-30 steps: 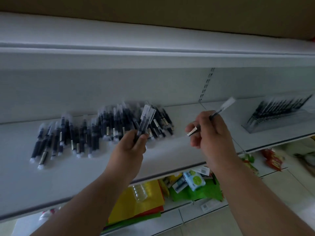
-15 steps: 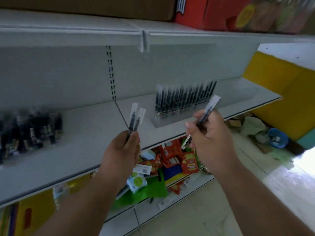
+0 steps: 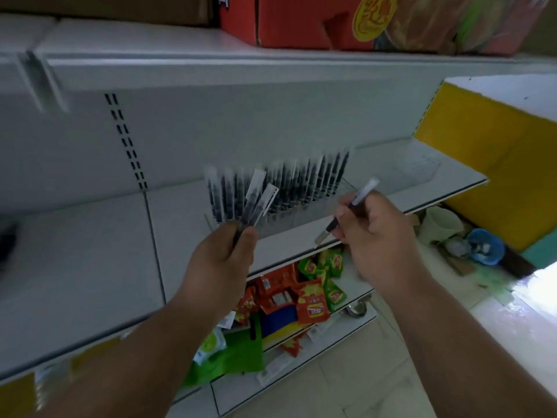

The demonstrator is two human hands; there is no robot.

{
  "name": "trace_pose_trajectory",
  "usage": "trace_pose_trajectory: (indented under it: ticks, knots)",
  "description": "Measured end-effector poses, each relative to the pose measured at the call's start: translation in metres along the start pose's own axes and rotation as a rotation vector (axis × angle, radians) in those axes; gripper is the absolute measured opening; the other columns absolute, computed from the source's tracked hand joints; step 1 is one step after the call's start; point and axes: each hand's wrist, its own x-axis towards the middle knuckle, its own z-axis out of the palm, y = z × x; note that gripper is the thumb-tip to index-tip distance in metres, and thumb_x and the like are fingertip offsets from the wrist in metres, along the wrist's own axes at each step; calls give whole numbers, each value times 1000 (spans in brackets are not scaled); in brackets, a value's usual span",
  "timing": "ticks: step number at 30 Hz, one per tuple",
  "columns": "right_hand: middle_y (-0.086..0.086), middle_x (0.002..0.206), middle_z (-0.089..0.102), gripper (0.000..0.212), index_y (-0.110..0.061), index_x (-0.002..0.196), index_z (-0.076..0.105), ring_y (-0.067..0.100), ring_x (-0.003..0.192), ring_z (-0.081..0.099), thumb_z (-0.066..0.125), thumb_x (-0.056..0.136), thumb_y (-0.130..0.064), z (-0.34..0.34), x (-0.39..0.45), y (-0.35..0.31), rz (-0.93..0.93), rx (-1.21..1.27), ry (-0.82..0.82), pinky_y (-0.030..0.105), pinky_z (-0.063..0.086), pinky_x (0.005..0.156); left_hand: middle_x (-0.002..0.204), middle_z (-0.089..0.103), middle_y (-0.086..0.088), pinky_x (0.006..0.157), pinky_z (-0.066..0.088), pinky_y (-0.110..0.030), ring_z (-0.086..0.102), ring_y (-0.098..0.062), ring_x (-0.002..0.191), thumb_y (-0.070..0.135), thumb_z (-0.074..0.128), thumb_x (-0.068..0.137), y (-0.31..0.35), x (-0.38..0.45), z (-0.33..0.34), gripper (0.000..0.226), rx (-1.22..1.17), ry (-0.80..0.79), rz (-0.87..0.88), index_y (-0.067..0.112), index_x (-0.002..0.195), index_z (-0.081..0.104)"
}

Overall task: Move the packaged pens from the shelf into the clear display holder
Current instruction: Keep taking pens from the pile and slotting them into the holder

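My left hand (image 3: pixel 221 256) grips two packaged pens (image 3: pixel 255 200) upright, their clear wrapper tops fanned out just in front of the clear display holder (image 3: pixel 304 220). That holder stands on the white shelf (image 3: pixel 90 267) and carries a long row of black packaged pens (image 3: pixel 289 182) leaning back. My right hand (image 3: pixel 372 236) pinches one more packaged pen (image 3: pixel 351 211) at a slant, to the right of the holder's front edge. The pile of loose pens is out of view except for a dark blur at the far left edge (image 3: pixel 7 239).
A red carton (image 3: pixel 316 22) sits on the shelf above. Red and green snack packets (image 3: pixel 310 294) and a green bag (image 3: pixel 238 357) lie on the lower shelves. A yellow wall (image 3: pixel 497 164) and a blue bowl (image 3: pixel 485 245) on the floor are to the right.
The view has swung right, away from the loose pen pile. Both hands, each still holding pens, have come closer to the display holder, the left hand now right in front of it.
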Motion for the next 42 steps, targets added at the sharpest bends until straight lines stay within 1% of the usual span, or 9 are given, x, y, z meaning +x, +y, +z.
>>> trace_pose_trajectory:
  ticks: [4, 6, 12, 20, 27, 31, 36, 38, 42]
  knots:
    - [-10, 77, 68, 14, -26, 91, 58, 7, 74, 67, 71, 88, -28, -15, 38, 15, -106, -4, 85, 25, 54, 67, 53, 35, 6, 45, 30, -29, 31, -13, 47, 33, 44, 99, -1, 10, 26, 37, 38, 41, -26, 19, 65, 39]
    - [-9, 77, 68, 13, -21, 91, 59, 8, 74, 67, 69, 89, -29, -17, 62, 20, -166, 39, 98, 23, 52, 65, 53, 34, 6, 46, 31, -31, 31, -14, 48, 33, 43, 100, -1, 19, 38, 40, 42, 86, -6, 25, 62, 39]
    - [-12, 78, 66, 12, -21, 93, 58, 2, 73, 64, 61, 95, -32, -24, 132, 40, -334, 3, -68, 12, 47, 63, 55, 34, 6, 55, 30, -41, 32, -18, 53, 43, 44, 95, -5, 23, 87, 36, 32, 274, -64, 33, 62, 41]
    - [-7, 70, 60, 20, -19, 82, 53, 10, 64, 57, 62, 94, -32, -2, 159, 72, -424, -167, -377, 26, 45, 59, 54, 41, 7, 53, 35, -39, 39, -18, 52, 32, 46, 101, -7, 10, 124, 37, 39, 502, -170, 29, 64, 44]
    - [-7, 79, 64, 22, -24, 89, 57, 14, 75, 62, 62, 92, -45, 6, 161, 84, -373, -305, -473, 27, 47, 64, 59, 38, 0, 54, 31, -42, 33, -20, 55, 57, 49, 79, -4, 18, 144, 34, -61, 501, -182, 26, 65, 43]
    - [-8, 74, 62, 34, -26, 90, 58, 6, 66, 59, 69, 80, -56, -14, 159, 84, -259, -80, -468, 27, 50, 60, 59, 37, 4, 55, 26, -40, 29, -19, 55, 43, 50, 85, 4, 28, 151, 27, -150, 485, -187, 31, 61, 46]
    - [-10, 65, 59, 18, -22, 84, 67, 8, 59, 53, 68, 88, -40, -28, 147, 73, -260, 214, -774, 35, 50, 60, 59, 39, 5, 56, 26, -40, 31, -19, 55, 48, 54, 83, 10, 44, 173, 24, -203, 371, -148, 32, 65, 54]
    - [-3, 61, 56, 15, -21, 79, 66, 9, 55, 51, 67, 91, -30, -34, 149, 73, -215, 289, -754, 34, 48, 56, 60, 40, 4, 56, 27, -41, 33, -20, 56, 50, 53, 83, 11, 48, 182, 25, -192, 347, -139, 30, 69, 57]
    - [3, 62, 62, 16, -21, 80, 67, 12, 53, 56, 63, 94, -26, -54, 165, 73, -141, 433, -512, 24, 46, 52, 57, 39, 4, 55, 28, -42, 32, -22, 56, 52, 50, 84, 8, 50, 180, 29, -141, 466, -151, 27, 73, 60]
